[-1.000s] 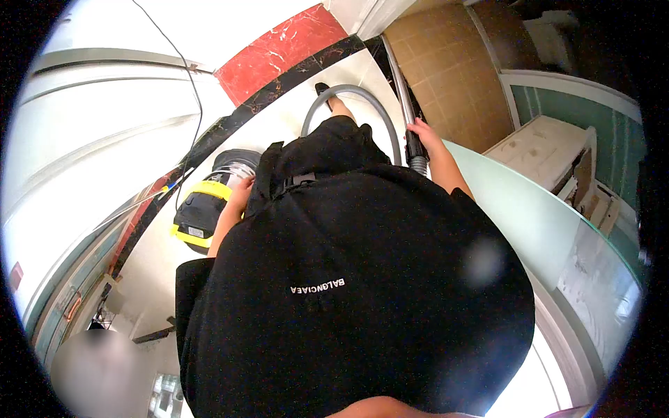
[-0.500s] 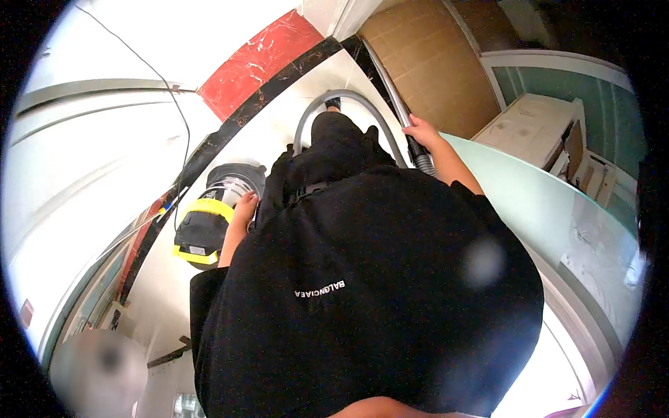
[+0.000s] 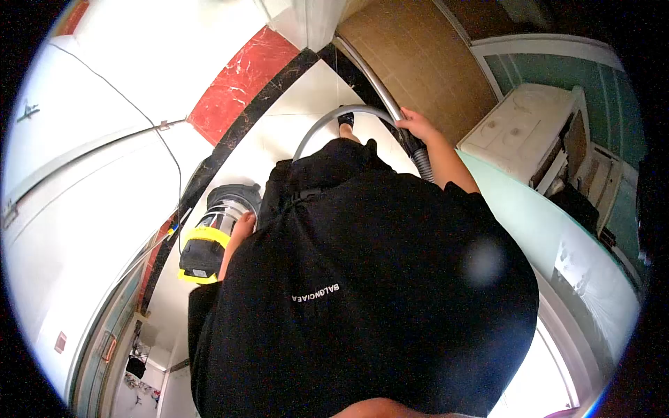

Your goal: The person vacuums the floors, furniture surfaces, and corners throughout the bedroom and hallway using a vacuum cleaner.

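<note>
My right hand (image 3: 416,124) is closed around the silver wand (image 3: 369,76) of a vacuum cleaner, close to its black handle (image 3: 411,143). A grey corrugated hose (image 3: 327,122) arcs from there across the front of my legs and passes behind my black clothing. On the left stands the vacuum canister (image 3: 217,233), black and yellow with a shiny metal drum. My left hand (image 3: 244,226) overlaps the canister's right side, its fingers looking curled. Whether it touches the canister or holds something is hidden.
Black marble edging (image 3: 268,94) borders the pale floor tiles (image 3: 300,97), with a red marble panel (image 3: 244,80) behind. A brown tiled floor area (image 3: 411,63) lies beyond. At right are a glass panel (image 3: 516,181) and a white appliance (image 3: 516,132). A dark cable (image 3: 167,150) hangs at left.
The view has shifted and turned slightly. The canister and my left hand appear lower. The wand shows more fully, my right hand still around it, and the foot ahead is more visible.
</note>
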A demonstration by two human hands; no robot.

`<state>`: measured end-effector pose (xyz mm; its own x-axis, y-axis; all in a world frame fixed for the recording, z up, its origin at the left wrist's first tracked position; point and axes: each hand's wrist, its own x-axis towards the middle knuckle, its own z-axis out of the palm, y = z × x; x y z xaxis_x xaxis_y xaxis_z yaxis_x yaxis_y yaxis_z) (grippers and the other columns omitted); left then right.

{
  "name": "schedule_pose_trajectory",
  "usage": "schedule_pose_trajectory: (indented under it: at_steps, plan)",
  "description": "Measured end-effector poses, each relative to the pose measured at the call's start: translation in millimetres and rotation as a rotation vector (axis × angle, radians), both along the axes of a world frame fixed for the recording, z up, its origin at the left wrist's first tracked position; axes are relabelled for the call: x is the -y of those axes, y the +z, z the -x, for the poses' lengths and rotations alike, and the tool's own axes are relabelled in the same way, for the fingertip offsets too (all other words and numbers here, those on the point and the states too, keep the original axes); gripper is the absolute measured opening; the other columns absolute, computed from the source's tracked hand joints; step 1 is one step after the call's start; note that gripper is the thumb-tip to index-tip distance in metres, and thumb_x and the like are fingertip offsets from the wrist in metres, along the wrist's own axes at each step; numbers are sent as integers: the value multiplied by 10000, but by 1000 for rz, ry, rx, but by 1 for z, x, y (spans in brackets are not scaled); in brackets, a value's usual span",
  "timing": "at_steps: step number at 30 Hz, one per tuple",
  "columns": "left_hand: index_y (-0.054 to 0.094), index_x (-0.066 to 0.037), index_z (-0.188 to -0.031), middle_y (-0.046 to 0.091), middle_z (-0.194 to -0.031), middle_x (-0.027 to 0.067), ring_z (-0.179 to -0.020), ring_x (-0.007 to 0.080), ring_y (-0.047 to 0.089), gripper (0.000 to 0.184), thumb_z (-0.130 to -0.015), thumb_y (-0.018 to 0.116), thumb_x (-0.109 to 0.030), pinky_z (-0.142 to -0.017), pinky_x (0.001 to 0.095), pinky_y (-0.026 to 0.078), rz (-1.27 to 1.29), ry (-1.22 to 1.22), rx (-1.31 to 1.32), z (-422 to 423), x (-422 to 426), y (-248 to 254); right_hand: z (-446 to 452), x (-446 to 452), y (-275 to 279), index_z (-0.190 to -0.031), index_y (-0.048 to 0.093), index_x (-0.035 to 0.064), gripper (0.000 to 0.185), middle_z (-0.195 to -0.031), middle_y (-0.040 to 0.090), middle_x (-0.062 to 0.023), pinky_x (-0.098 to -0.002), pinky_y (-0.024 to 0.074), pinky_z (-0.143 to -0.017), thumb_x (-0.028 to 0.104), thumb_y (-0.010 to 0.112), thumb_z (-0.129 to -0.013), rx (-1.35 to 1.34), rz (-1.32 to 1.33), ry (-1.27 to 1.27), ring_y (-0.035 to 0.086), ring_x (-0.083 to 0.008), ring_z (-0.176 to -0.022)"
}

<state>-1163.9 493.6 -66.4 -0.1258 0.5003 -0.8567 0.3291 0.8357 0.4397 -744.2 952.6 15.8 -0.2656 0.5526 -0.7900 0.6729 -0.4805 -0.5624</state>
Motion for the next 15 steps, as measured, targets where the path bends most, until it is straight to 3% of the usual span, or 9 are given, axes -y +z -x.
schedule_pose_trajectory:
  at_steps: [1, 3, 5, 8, 10, 12, 15]
  plan:
    - [491, -13, -1143, 593, -1003, 169, -942, 255, 564, 449, -835, 496, -340, -817, 317, 422, -15, 24, 3, -6, -30, 19, -10, -4, -1, -1300, 269, -67, 701, -1301, 387, -169, -274, 308, -953, 164, 640, -752, -1, 11, -8, 406, -211, -1171]
    - [480, 1, -1152, 579, -1046, 148, -964, 225, 545, 412, -850, 502, -279, -827, 302, 416, -47, 73, 10, -18, -93, 60, -27, -22, -6, -1259, 415, 42, 600, -914, 601, -86, -272, 437, -691, 188, 651, -727, -45, -34, 44, 552, -146, -743]
    - [470, 7, -1166, 559, -1086, 132, -992, 199, 520, 388, -861, 501, -232, -853, 289, 399, -99, 242, -4, -26, -148, 84, -27, -29, 12, -1183, 504, 58, 477, -794, 604, -39, -267, 448, -555, 177, 645, -743, -19, 37, -168, 532, -129, -603]
    - [447, -5, -1197, 537, -1123, 126, -1048, 191, 495, 373, -882, 476, -200, -899, 280, 371, -261, 392, 22, -43, -210, 93, -41, -53, 23, -1192, 499, 68, 484, -803, 607, -28, -267, 450, -561, 185, 644, -746, -39, 55, -120, 538, -132, -609]
    - [444, -5, -1197, 531, -1134, 135, -1060, 205, 493, 362, -884, 469, -186, -907, 287, 370, -344, 336, 15, -59, -238, 97, -59, -67, 24, -1296, 363, 40, 673, -1178, 516, -114, -267, 382, -859, 260, 667, -737, -22, 179, -47, 519, -174, -1004]
    - [446, 3, -1189, 535, -1130, 162, -1060, 221, 500, 367, -878, 473, -189, -905, 294, 374, -335, 220, 2, -74, -252, 98, -72, -77, 24, -1299, 362, 47, 667, -1162, 524, -103, -272, 395, -835, 253, 664, -742, -44, 164, -50, 527, -172, -981]
    - [467, -2, -1178, 543, -1126, 159, -1045, 230, 506, 380, -837, 504, -165, -905, 300, 368, -194, 366, 215, -90, -250, 89, -95, -100, -1, -1300, 367, 65, 626, -1121, 545, -77, -284, 435, -750, 224, 644, -762, -161, 139, -132, 546, -164, -917]
